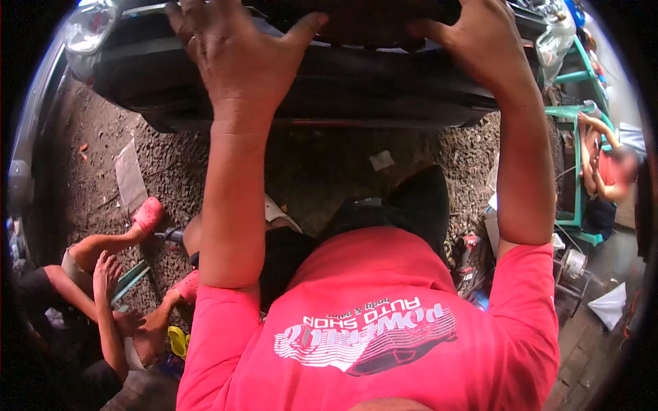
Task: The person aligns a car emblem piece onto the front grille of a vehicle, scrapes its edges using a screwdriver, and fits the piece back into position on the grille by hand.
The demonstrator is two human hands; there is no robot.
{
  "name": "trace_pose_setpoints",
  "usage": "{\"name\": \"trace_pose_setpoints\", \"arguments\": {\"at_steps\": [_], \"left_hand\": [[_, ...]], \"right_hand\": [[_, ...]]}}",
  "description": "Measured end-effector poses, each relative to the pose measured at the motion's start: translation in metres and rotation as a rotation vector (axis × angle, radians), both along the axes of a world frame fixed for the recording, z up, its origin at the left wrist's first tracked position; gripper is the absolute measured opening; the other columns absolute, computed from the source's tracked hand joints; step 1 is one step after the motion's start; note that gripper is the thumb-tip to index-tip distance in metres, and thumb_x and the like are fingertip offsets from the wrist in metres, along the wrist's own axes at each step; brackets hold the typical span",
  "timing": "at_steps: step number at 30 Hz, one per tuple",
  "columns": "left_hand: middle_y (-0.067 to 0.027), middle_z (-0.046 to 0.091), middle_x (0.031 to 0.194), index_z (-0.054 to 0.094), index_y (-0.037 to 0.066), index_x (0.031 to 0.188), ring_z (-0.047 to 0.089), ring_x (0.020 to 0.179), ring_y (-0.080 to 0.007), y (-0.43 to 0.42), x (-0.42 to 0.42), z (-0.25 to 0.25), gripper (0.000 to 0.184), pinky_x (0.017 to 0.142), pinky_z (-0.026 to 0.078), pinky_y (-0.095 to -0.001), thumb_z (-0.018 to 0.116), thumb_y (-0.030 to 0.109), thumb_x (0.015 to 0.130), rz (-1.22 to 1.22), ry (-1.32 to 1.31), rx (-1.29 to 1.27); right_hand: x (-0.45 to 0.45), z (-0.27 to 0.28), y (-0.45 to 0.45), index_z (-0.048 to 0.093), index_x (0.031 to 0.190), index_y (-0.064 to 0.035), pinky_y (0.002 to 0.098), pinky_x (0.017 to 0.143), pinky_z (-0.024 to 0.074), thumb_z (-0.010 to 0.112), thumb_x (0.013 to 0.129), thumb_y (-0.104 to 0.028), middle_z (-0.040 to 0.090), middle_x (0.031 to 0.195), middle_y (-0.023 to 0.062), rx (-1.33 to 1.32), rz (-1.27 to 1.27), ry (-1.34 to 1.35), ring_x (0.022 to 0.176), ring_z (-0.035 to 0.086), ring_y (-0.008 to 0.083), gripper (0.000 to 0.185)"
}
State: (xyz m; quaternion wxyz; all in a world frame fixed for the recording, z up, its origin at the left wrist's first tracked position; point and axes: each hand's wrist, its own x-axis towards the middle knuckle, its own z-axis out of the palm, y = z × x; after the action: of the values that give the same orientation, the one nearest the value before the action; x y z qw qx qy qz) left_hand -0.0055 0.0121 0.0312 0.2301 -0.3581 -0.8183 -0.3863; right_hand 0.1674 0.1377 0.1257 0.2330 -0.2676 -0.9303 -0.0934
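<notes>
At the top of the view, my left hand (236, 51) is raised against a dark car front, its fingers spread and the thumb pointing inward. My right hand (473, 41) is raised at the upper right, thumb also stretched inward; its other fingertips are cut off by the frame's edge. Between the two hands lies a dark part (370, 24), which both hands seem to touch at its sides. Below them runs the black bumper (329, 85) of the car.
A seated person (103, 301) with pink clogs is at the lower left. Another person (606, 164) sits at the right by a green frame (572, 113). A red power tool (468, 250) lies on the ground right of my body, near a metal device (574, 264).
</notes>
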Motion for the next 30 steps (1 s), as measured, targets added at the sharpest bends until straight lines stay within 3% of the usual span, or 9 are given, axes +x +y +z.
{"name": "trace_pose_setpoints", "arguments": {"at_steps": [4,10,15,18,20,21,23,27,30], "left_hand": [[-0.0279,0.024,0.166,0.026,0.021,0.164,0.018,0.156,-0.0450,0.008,0.003,0.003,0.120,0.126,0.024,-0.0557,0.095,0.037,0.066,0.052,0.078,0.084],[-0.0271,0.026,0.166,0.033,0.025,0.162,0.023,0.155,-0.0448,0.005,-0.008,0.019,0.120,0.124,0.028,-0.0574,0.091,0.058,0.062,-0.042,0.144,-0.018],[-0.0269,0.032,0.163,0.034,0.016,0.161,0.028,0.152,-0.0462,0.014,-0.014,0.044,0.128,0.121,0.032,-0.0574,0.090,0.064,0.057,0.026,0.243,-0.356],[-0.0254,0.040,0.157,0.036,0.009,0.159,0.028,0.152,-0.0464,0.028,-0.034,0.050,0.119,0.118,0.033,-0.0631,0.087,0.062,0.065,-0.514,0.304,-0.132],[-0.0191,0.068,0.128,0.061,0.008,0.138,0.067,0.116,-0.0357,0.035,-0.033,0.055,0.082,0.103,0.051,-0.0454,0.091,0.045,0.072,-0.418,0.649,-0.165],[-0.0191,0.068,0.128,0.061,0.008,0.138,0.067,0.116,-0.0357,0.034,-0.030,0.060,0.082,0.103,0.051,-0.0454,0.091,0.045,0.072,-0.426,0.655,-0.170],[-0.0199,0.065,0.135,0.060,0.007,0.138,0.064,0.124,-0.0341,0.030,-0.024,0.068,0.096,0.108,0.048,-0.0450,0.090,0.061,0.066,-0.393,0.336,-0.365],[-0.0200,0.066,0.135,0.059,0.007,0.139,0.065,0.124,-0.0341,0.031,-0.028,0.071,0.098,0.108,0.049,-0.0448,0.090,0.062,0.064,-0.358,0.328,-0.427],[-0.0201,0.066,0.134,0.058,0.007,0.140,0.065,0.123,-0.0341,0.034,-0.033,0.071,0.100,0.107,0.049,-0.0446,0.091,0.063,0.063,-0.345,0.323,-0.467]], "right_hand": [[0.007,-0.006,0.013,0.057,0.141,-0.0020,0.0466,0.118,0.0357,0.088,0.075,-0.037,0.057,0.140,0.0174,-0.021,0.018,0.022,0.136,0.046,0.0341,0.081],[0.015,-0.016,0.033,0.055,0.143,-0.0010,0.0473,0.120,0.0323,0.087,0.078,-0.036,0.058,0.140,0.0164,0.013,0.086,0.027,0.139,0.044,0.0329,0.081],[0.019,-0.013,0.022,0.054,0.143,-0.0012,0.0476,0.118,0.0327,0.086,0.079,-0.032,0.060,0.137,0.0155,-0.035,0.108,0.082,0.136,0.046,0.0320,0.078],[0.019,-0.021,0.033,0.055,0.142,-0.0004,0.0490,0.116,0.0329,0.086,0.078,-0.030,0.061,0.134,0.0158,0.000,0.128,0.116,0.134,0.048,0.0330,0.077],[0.021,-0.023,0.036,0.055,0.140,0.0004,0.0502,0.116,0.0326,0.086,0.078,-0.029,0.061,0.133,0.0165,0.005,0.132,0.135,0.134,0.048,0.0337,0.075],[0.022,-0.028,0.038,0.054,0.141,0.0001,0.0509,0.116,0.0323,0.086,0.078,-0.029,0.061,0.134,0.0166,0.024,0.149,0.169,0.135,0.048,0.0339,0.076],[0.023,-0.035,0.041,0.053,0.140,-0.0020,0.0519,0.116,0.0320,0.086,0.079,-0.028,0.059,0.136,0.0179,0.033,0.148,0.200,0.136,0.047,0.0346,0.074],[0.018,-0.061,0.064,0.054,0.135,-0.0057,0.0533,0.114,0.0345,0.086,0.078,-0.025,0.055,0.136,0.0209,-0.079,0.229,0.348,0.136,0.046,0.0385,0.067],[0.022,-0.082,0.068,0.055,0.129,-0.0068,0.0546,0.113,0.0370,0.085,0.078,-0.024,0.053,0.134,0.0233,0.433,0.309,0.708,0.133,0.047,0.0420,0.062]]}}
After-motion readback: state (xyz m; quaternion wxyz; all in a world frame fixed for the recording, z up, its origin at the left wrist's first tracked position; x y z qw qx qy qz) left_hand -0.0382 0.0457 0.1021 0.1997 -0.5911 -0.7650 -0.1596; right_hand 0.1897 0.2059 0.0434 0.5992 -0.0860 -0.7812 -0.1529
